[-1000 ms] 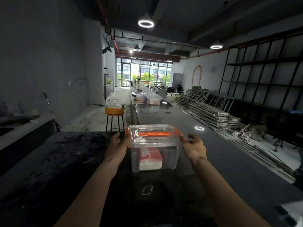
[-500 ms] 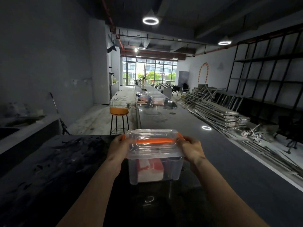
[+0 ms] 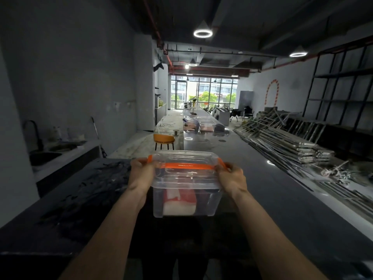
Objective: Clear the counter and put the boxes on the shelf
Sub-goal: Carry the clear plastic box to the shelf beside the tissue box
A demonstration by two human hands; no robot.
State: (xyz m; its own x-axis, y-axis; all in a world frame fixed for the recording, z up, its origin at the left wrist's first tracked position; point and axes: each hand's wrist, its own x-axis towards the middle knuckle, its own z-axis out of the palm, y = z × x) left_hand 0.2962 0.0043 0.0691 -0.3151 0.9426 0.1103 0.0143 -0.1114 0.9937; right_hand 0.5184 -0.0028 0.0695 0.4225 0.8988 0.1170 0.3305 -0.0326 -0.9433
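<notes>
A clear plastic box (image 3: 184, 190) with a clear lid, an orange handle and orange side clips holds a red and white packet. It hangs a little above the dark counter (image 3: 282, 199), straight ahead of me. My left hand (image 3: 141, 174) grips its left end at the clip. My right hand (image 3: 231, 178) grips its right end the same way. Far down the counter stand more clear boxes (image 3: 199, 126). A tall black shelf (image 3: 343, 93) lines the right wall.
An orange stool (image 3: 163, 140) stands left of the long counter. A sink with a black tap (image 3: 38, 150) sits at the left wall. Stacked metal frames (image 3: 286, 142) cover the floor on the right, in front of the shelf.
Both hands went from resting beside the box on the counter to gripping its ends. The box has come up off the counter and closer to me.
</notes>
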